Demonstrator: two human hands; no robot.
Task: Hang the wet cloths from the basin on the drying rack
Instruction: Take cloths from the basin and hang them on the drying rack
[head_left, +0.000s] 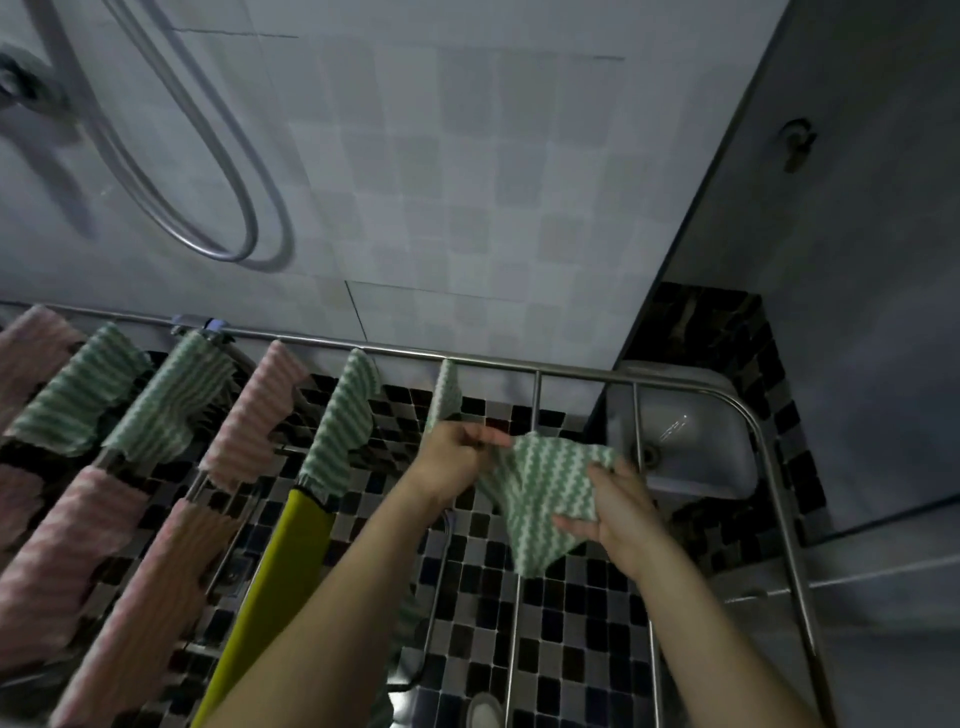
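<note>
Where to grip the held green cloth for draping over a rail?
By its top edge, one corner per hand, coming from each side. The green cloth hangs limp and bunched between left hand and right hand; spreading the corners likely flattens it for the rack.

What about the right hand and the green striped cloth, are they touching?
Touching. The head view shows the right hand gripping the green striped cloth at its right edge, thumb and fingers pinching the fabric.

Basin (698, 470) under rack's (540, 372) right end
</note>
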